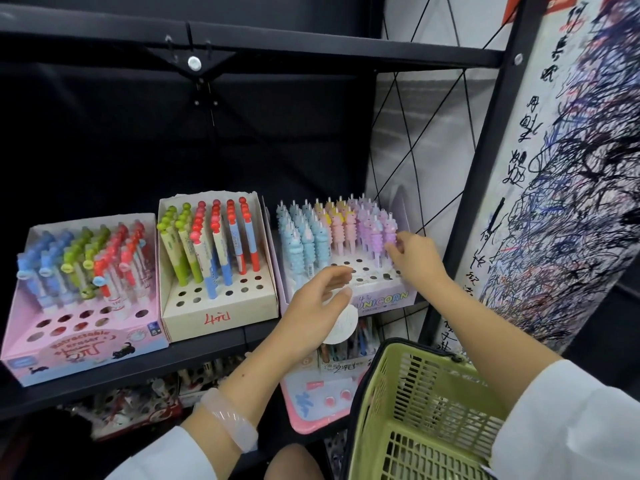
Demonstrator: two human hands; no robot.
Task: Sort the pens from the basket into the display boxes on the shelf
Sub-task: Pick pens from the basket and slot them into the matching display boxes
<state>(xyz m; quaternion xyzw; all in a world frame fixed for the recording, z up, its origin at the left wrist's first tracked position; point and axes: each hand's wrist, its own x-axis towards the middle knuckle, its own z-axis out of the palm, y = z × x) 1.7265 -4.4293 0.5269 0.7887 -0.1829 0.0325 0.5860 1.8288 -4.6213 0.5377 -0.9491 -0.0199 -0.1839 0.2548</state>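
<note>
Head view: right hand [414, 259] fingers touch purple pens [375, 233].

We are in a stationery shop. On a black metal shelf [207, 344] stand three cardboard display boxes of novelty pens; the middle box [221, 306] bears a handwritten price in red, and right of it the unicorn box [384, 299] shows printed branding. Right of the shelf hangs a test-scribble sheet [561, 188] thick with ink, and a green shopping basket [426, 410] sits below it.
</note>
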